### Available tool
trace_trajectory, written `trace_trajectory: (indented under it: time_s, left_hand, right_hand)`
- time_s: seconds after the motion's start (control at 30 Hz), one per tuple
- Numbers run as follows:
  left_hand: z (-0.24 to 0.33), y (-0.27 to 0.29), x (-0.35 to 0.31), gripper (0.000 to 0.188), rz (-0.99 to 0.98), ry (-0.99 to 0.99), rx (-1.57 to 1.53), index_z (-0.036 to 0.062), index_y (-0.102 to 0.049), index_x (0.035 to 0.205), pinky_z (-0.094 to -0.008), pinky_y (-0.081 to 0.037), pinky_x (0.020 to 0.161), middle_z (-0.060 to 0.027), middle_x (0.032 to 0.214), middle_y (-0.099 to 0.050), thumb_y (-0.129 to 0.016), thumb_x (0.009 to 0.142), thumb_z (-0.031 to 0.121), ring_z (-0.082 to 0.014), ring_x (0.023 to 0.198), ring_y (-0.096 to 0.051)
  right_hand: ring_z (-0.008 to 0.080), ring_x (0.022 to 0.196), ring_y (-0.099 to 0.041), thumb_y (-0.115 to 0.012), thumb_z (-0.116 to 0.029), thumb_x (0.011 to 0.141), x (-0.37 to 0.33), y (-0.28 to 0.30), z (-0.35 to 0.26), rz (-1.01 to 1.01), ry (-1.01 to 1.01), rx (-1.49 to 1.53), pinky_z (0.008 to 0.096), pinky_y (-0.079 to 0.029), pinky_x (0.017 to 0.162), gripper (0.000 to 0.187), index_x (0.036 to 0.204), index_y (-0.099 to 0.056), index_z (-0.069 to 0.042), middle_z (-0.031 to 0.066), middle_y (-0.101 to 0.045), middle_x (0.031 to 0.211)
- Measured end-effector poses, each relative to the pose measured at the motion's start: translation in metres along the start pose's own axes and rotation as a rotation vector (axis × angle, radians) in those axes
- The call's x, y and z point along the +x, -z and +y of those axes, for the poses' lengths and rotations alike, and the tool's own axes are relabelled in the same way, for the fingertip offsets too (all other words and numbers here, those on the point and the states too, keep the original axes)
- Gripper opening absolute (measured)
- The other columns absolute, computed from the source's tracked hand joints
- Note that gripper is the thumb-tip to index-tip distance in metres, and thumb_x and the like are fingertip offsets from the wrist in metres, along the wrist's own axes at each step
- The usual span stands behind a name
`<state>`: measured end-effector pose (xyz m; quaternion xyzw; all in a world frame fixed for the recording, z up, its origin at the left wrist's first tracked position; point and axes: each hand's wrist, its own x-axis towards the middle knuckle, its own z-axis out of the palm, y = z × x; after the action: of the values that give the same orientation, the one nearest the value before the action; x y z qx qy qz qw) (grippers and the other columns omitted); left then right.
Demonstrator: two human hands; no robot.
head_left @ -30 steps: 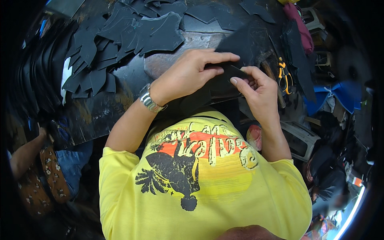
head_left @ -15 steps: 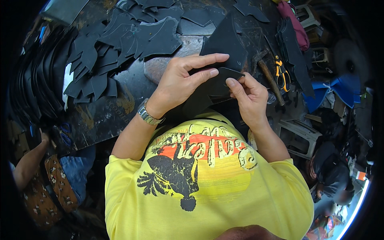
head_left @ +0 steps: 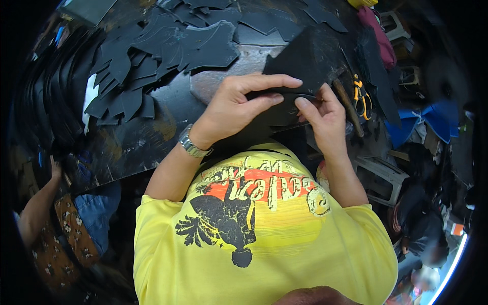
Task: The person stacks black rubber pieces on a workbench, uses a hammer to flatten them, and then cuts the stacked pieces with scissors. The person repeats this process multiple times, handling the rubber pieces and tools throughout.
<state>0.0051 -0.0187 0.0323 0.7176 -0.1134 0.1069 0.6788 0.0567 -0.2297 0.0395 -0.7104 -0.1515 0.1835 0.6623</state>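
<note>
Between my hands is black sheet material that looks like leather. One black piece (head_left: 300, 61) lies at the far side, and another black piece (head_left: 262, 122) hangs down toward my shirt; their edges run together between my fingers. My left hand (head_left: 229, 107), wearing a metal watch, is closed on that edge, with its index finger and thumb stretched along it. At the right end of the edge, my right hand (head_left: 326, 112) pinches it between thumb and fingers. I cannot tell whether the two pieces are joined.
Cut black pieces (head_left: 208, 46) are heaped on the dark table (head_left: 132, 165), left of a stone slab (head_left: 203, 86). A tall stack (head_left: 56, 101) stands far left. A hammer handle (head_left: 348, 109) and yellow-handled pliers (head_left: 362, 99) lie right. Another person's arm (head_left: 40, 206) shows at left.
My right hand has risen slightly and turned, lifting its corner of the near piece toward the far piece's edge. My left hand keeps its hold. The whole view has shifted a little.
</note>
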Motion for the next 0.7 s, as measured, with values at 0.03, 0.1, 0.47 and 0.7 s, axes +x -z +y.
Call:
trace_trajectory:
  time_s: [0.03,0.1,0.47,0.7]
  left_hand:
    - [0.002,-0.002,-0.001,0.038,0.001,0.004,0.022,0.0070,-0.073,0.127,-0.0285,-0.054,0.089,-0.0119,0.114,-0.077,-0.072,0.090,0.000,-0.0189,0.099,-0.072]
    - [0.005,-0.006,-0.003,0.041,0.067,-0.038,0.098,0.0068,-0.071,0.130,-0.0310,-0.055,0.093,-0.0143,0.120,-0.075,-0.072,0.090,0.000,-0.0245,0.106,-0.072]
    - [-0.009,-0.014,-0.035,0.069,-0.089,-0.140,0.835,0.0030,-0.050,0.149,-0.0511,-0.032,0.122,-0.0207,0.158,-0.044,-0.077,0.090,0.024,-0.0371,0.148,-0.041]
    - [-0.026,-0.033,-0.044,0.086,-0.313,-0.010,0.977,0.0038,-0.036,0.158,-0.0484,-0.021,0.127,-0.0178,0.166,-0.032,-0.074,0.090,0.040,-0.0332,0.156,-0.027]
  right_hand:
    - [0.0036,0.068,-0.060,-0.071,-0.016,0.100,0.000,0.001,0.000,-0.003,0.030,0.000,0.0198,-0.049,0.060,0.016,0.104,-0.070,-0.001,-0.0002,-0.069,0.084]
    - [0.0041,0.069,-0.061,-0.072,-0.013,0.099,0.002,0.004,0.002,-0.010,-0.004,0.094,0.0200,-0.050,0.061,0.014,0.104,-0.070,-0.001,0.0004,-0.070,0.086]
    - [0.0205,0.068,-0.071,-0.058,-0.017,0.107,0.011,0.026,0.031,0.109,-0.297,0.479,0.0366,-0.063,0.066,0.015,0.108,-0.062,-0.003,0.0112,-0.073,0.092]
    - [0.0073,0.063,-0.063,-0.069,-0.017,0.102,-0.006,0.060,0.005,0.012,-0.178,-0.354,0.0208,-0.047,0.055,0.018,0.102,-0.073,0.000,0.0054,-0.071,0.084]
